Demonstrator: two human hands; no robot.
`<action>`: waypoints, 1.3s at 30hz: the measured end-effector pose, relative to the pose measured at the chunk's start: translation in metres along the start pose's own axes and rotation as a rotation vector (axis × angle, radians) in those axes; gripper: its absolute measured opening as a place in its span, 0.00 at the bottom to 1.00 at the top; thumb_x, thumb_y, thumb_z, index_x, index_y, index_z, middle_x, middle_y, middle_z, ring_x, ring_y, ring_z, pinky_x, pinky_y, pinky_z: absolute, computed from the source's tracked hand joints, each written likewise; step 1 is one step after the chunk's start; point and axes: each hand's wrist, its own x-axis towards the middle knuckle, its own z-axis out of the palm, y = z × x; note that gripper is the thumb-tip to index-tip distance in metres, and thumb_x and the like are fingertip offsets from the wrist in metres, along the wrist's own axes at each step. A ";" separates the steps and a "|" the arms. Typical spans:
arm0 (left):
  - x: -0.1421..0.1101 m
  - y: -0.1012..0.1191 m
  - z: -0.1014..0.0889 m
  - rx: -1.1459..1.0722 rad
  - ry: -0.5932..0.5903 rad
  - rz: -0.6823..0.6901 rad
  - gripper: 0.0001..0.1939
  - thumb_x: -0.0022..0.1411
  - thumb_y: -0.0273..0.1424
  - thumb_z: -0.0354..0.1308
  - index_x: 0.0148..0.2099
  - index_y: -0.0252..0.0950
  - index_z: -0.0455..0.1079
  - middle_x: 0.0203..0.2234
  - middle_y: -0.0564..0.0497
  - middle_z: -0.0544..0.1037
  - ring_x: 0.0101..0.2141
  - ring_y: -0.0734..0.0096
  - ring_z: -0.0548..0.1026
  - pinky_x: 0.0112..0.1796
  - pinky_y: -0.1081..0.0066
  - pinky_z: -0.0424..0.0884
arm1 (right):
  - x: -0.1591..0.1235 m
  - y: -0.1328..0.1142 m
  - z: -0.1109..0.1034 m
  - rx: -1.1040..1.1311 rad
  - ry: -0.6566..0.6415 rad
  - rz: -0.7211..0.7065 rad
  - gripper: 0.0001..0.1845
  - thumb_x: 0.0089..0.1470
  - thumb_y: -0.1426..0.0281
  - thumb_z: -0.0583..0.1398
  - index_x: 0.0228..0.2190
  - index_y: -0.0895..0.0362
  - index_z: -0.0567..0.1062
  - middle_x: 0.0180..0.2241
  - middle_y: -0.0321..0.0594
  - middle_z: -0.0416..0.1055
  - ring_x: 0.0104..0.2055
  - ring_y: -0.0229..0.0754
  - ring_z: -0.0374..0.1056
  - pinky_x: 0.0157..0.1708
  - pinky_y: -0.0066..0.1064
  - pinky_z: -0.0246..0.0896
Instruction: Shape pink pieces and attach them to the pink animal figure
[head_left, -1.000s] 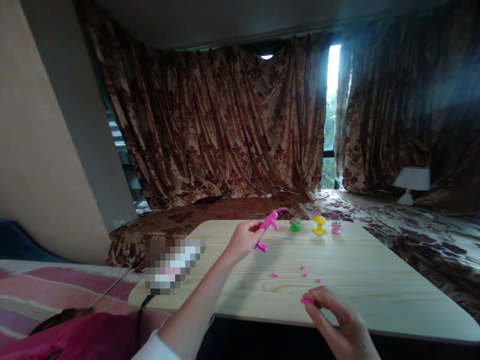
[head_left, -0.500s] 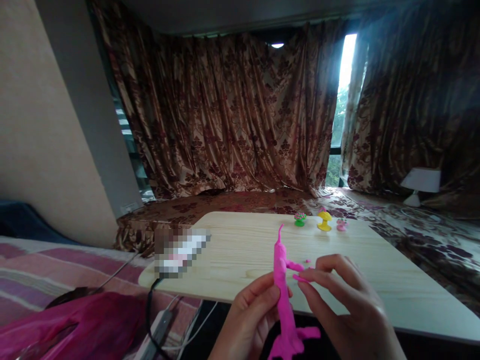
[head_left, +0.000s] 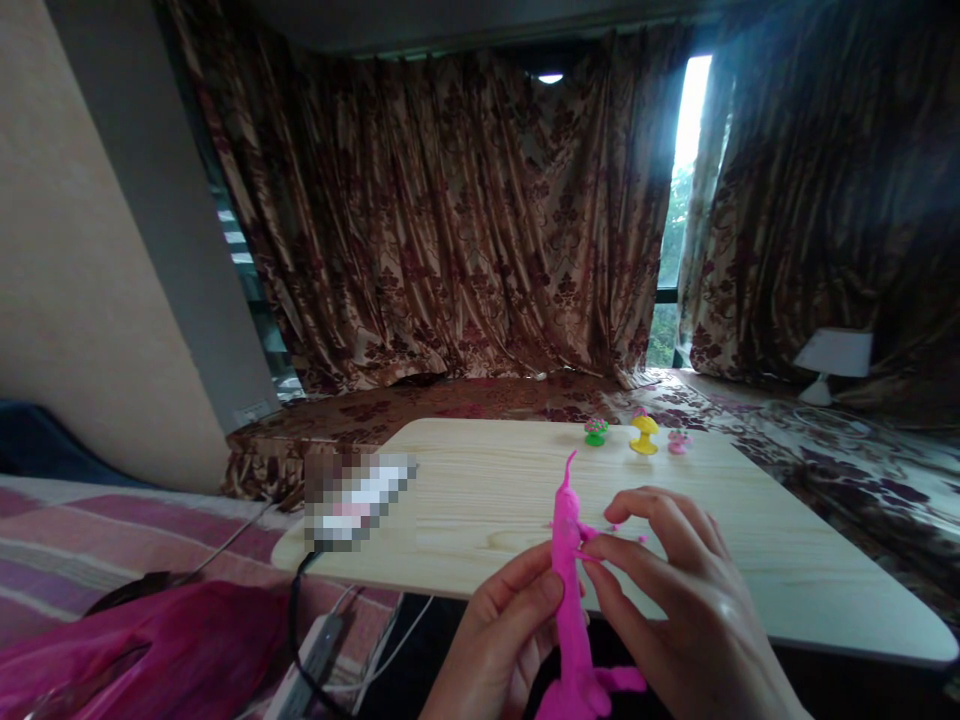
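A long pink clay figure (head_left: pixel 571 600) stands upright in front of me, with a thin curled tip on top and short side branches. My left hand (head_left: pixel 517 620) is closed round its middle, thumb in front. Between the thumb and index finger of my right hand (head_left: pixel 682 590) is a small pink clay piece (head_left: pixel 589 556), whose end meets the figure's right side just below the upper branch. Its other fingers are lifted and curved. The figure's lower end runs out of the picture.
On the pale wooden table (head_left: pixel 450 520), small clay mushrooms stand at the back: one green (head_left: pixel 596 432), one yellow (head_left: pixel 643 435), one pink (head_left: pixel 679 441). Pink clay crumbs lie near my right hand. A blurred-out device with a black cable is at the left, a power strip (head_left: pixel 307 665) below.
My right hand has moved left, bringing the small pink piece from beside the figure against it. The figure's top leans slightly further right, and the view has shifted a little.
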 end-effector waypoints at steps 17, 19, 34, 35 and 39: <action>-0.003 0.001 0.004 0.032 0.031 0.048 0.15 0.52 0.35 0.63 0.42 0.34 0.77 0.30 0.43 0.81 0.35 0.59 0.76 0.39 0.63 0.69 | 0.000 0.003 0.002 0.036 -0.029 -0.051 0.08 0.50 0.76 0.59 0.34 0.53 0.74 0.41 0.43 0.64 0.48 0.49 0.59 0.43 0.43 0.59; -0.003 0.002 0.004 0.038 0.037 0.047 0.14 0.52 0.35 0.63 0.40 0.34 0.77 0.27 0.44 0.81 0.33 0.62 0.76 0.37 0.66 0.69 | 0.000 0.003 0.001 0.043 -0.042 -0.056 0.09 0.50 0.77 0.59 0.34 0.53 0.74 0.42 0.43 0.64 0.49 0.49 0.58 0.44 0.44 0.59; -0.002 0.000 -0.001 0.034 0.068 0.028 0.11 0.49 0.34 0.66 0.34 0.33 0.79 0.21 0.49 0.78 0.23 0.75 0.71 0.31 0.74 0.65 | 0.003 0.002 0.002 0.038 -0.066 -0.092 0.08 0.52 0.78 0.57 0.28 0.55 0.74 0.39 0.44 0.65 0.47 0.48 0.60 0.42 0.41 0.61; -0.002 0.000 0.000 0.029 0.066 0.027 0.11 0.49 0.34 0.66 0.34 0.33 0.79 0.23 0.48 0.78 0.23 0.75 0.71 0.31 0.73 0.66 | 0.003 0.001 0.002 0.035 -0.061 -0.093 0.08 0.51 0.78 0.57 0.28 0.55 0.74 0.39 0.43 0.66 0.47 0.48 0.61 0.42 0.41 0.62; -0.002 0.002 0.002 0.010 0.052 0.057 0.13 0.50 0.35 0.65 0.37 0.33 0.78 0.28 0.45 0.80 0.28 0.69 0.74 0.35 0.69 0.67 | -0.001 0.006 0.001 0.011 -0.065 -0.095 0.10 0.50 0.76 0.58 0.37 0.54 0.73 0.42 0.44 0.65 0.48 0.49 0.61 0.43 0.42 0.63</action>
